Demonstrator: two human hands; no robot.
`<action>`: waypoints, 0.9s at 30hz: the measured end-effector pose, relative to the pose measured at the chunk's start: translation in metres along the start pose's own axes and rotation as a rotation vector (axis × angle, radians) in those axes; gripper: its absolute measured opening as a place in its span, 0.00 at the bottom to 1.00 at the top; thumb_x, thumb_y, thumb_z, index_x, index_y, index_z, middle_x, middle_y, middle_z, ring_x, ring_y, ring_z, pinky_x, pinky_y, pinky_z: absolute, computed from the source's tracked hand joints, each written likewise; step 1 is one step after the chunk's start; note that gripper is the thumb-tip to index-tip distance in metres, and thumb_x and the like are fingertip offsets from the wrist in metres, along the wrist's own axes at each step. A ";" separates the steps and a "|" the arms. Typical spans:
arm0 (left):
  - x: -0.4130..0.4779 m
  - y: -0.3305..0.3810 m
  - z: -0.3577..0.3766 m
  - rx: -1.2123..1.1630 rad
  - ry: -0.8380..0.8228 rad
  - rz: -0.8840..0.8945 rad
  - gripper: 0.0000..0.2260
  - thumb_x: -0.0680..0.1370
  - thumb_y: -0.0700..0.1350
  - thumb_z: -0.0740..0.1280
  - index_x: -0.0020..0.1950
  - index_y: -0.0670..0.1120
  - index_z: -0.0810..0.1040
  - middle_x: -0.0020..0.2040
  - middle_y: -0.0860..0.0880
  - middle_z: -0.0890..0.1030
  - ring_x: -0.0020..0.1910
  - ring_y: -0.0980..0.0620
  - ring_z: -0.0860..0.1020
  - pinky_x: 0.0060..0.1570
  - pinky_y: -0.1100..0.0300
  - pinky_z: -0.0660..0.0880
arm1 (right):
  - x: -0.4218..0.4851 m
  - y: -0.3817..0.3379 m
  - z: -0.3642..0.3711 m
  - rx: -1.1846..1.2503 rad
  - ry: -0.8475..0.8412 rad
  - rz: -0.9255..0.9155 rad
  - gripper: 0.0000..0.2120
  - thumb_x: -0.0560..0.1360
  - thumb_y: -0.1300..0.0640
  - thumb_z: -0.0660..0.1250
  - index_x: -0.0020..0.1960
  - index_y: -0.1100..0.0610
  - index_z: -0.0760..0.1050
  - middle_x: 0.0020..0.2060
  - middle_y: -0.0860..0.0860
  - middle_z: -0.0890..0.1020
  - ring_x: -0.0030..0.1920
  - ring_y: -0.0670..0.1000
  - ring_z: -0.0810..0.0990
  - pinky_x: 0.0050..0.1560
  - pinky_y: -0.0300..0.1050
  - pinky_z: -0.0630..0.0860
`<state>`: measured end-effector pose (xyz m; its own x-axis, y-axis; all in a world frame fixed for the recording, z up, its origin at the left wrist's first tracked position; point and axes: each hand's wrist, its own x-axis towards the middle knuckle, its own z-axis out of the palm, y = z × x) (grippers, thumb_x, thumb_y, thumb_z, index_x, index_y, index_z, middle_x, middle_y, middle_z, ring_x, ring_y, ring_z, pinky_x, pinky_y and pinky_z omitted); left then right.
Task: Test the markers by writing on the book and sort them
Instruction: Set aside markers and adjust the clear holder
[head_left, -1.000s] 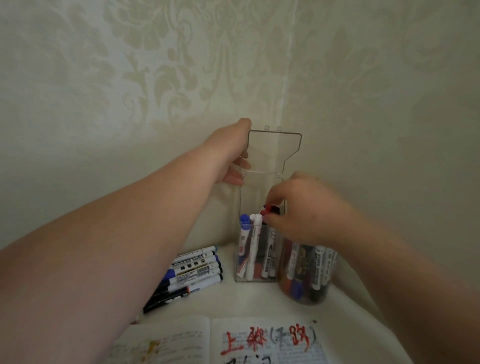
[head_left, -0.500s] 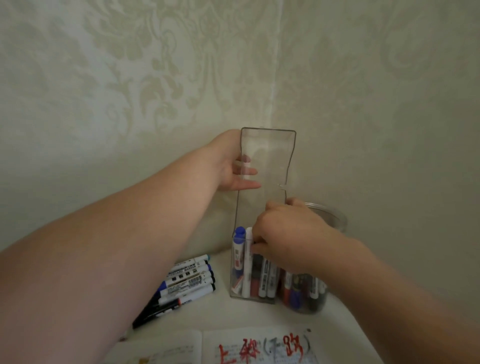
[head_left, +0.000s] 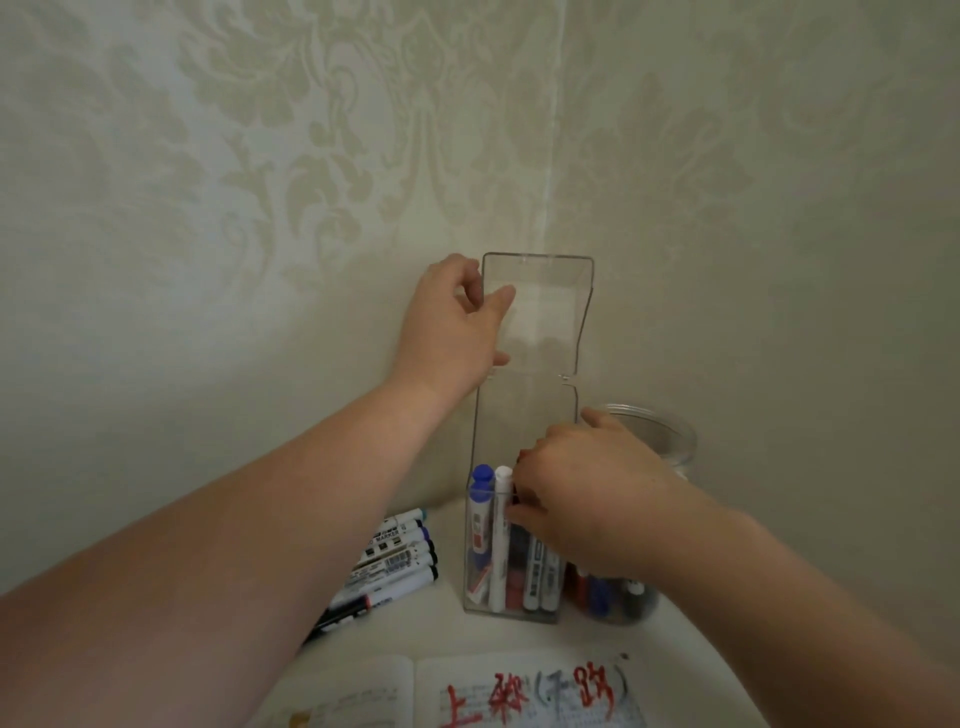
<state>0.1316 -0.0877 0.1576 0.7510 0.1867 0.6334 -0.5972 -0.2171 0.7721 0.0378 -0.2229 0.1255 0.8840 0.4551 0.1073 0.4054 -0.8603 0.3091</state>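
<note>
Your left hand (head_left: 452, 322) grips the left edge of the lid (head_left: 545, 312), which stands raised above the clear case (head_left: 524, 415); your thumb lies on the front face and your fingers curl behind it, seen through the plastic. The case stands upright on the white table (head_left: 691, 644), close to the corner of the patterned wallpaper (head_left: 311, 182). Your right hand (head_left: 587, 499) reaches into the case from the right, fingers curled down among the markers standing there; it may be pinching one, but your knuckles hide the fingertips, so I cannot tell what it holds. A blue-capped marker (head_left: 482, 475) and a white marker (head_left: 502, 525) stand at the left of the case, just beside your right hand. A round jar (head_left: 660, 431) sits behind your right wrist, touching or nearly touching the case, with more markers in its base. The loose markers (head_left: 389, 561) lie side by side on the table to the left of the case. The open book (head_left: 519, 696) lies at the near edge, with red and grey strokes written on its right page.
</note>
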 end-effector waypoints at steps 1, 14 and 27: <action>0.003 -0.002 -0.001 0.110 0.014 0.045 0.12 0.77 0.47 0.73 0.42 0.45 0.70 0.42 0.50 0.73 0.38 0.49 0.78 0.34 0.48 0.83 | -0.002 -0.001 0.000 0.017 0.018 -0.005 0.17 0.84 0.43 0.56 0.50 0.50 0.80 0.48 0.49 0.80 0.54 0.52 0.75 0.76 0.59 0.57; -0.088 0.015 -0.048 0.455 -0.244 0.105 0.06 0.78 0.49 0.70 0.41 0.53 0.78 0.35 0.58 0.78 0.35 0.64 0.76 0.34 0.73 0.70 | -0.039 0.070 -0.004 0.428 0.131 0.208 0.11 0.75 0.41 0.71 0.45 0.48 0.82 0.42 0.45 0.81 0.45 0.47 0.80 0.50 0.52 0.80; -0.191 -0.046 -0.054 0.510 -0.434 0.257 0.03 0.77 0.49 0.67 0.46 0.58 0.77 0.37 0.69 0.71 0.36 0.66 0.73 0.37 0.76 0.66 | -0.046 0.064 -0.026 0.428 -0.056 0.191 0.15 0.74 0.37 0.70 0.52 0.47 0.81 0.47 0.44 0.82 0.49 0.46 0.80 0.54 0.51 0.79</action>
<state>0.0006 -0.0617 0.0044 0.7120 -0.3051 0.6324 -0.6436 -0.6438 0.4140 0.0173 -0.2927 0.1649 0.9585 0.2765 0.0691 0.2834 -0.9501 -0.1301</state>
